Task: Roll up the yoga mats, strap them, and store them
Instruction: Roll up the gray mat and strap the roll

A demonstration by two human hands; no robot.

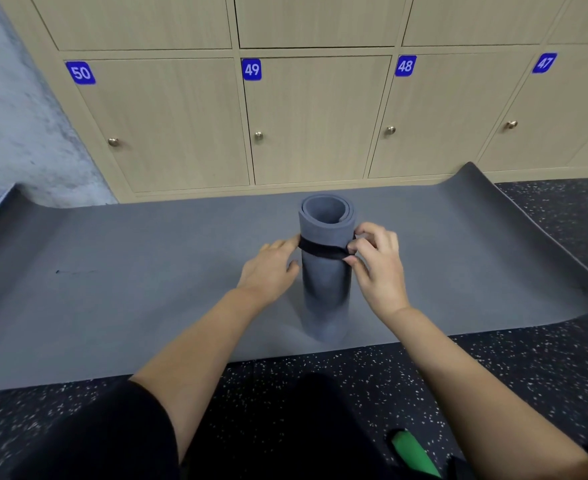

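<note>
While standing on end close to the near edge of the flat mat [112,289], already wound into 1 rolled mat [325,282] and ringed about its upper part by the black strap [320,250]. Strapping judged nearly done: pinched at the strap's end between curled fingers and thumb of the right hand [379,268], steadied on the opposite side by fairly straight, close-set fingers of the left hand [271,268]. Probably left: fastening, storing, then rolling and strapping the flat mat itself, curled up at both ends. Beyond its far edge, closed lockers [167,126] 47 to 50; beneath, speckled floor [320,393]
</note>
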